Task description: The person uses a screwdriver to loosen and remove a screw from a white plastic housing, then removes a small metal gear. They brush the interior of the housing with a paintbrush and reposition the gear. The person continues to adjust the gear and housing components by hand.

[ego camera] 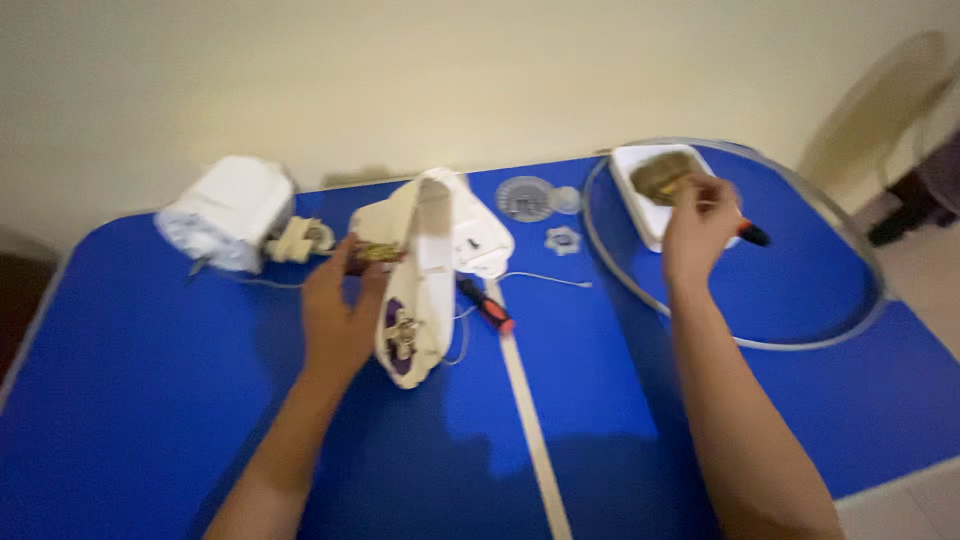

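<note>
The blue table (150, 400) carries everything. On its right part lies a thin wire ring (640, 290), and inside the ring's far edge sits a white tray (640, 205). Over the tray the right hand (700, 228) has its grip pinched on a brush (665, 175) with a black-and-red handle. Left of the ring, the left hand (340, 310) is clasped around a cream plastic housing (425, 270); a red-handled screwdriver (487, 305) lies just beside it, and a white motor block (230, 212) lies farther left.
</note>
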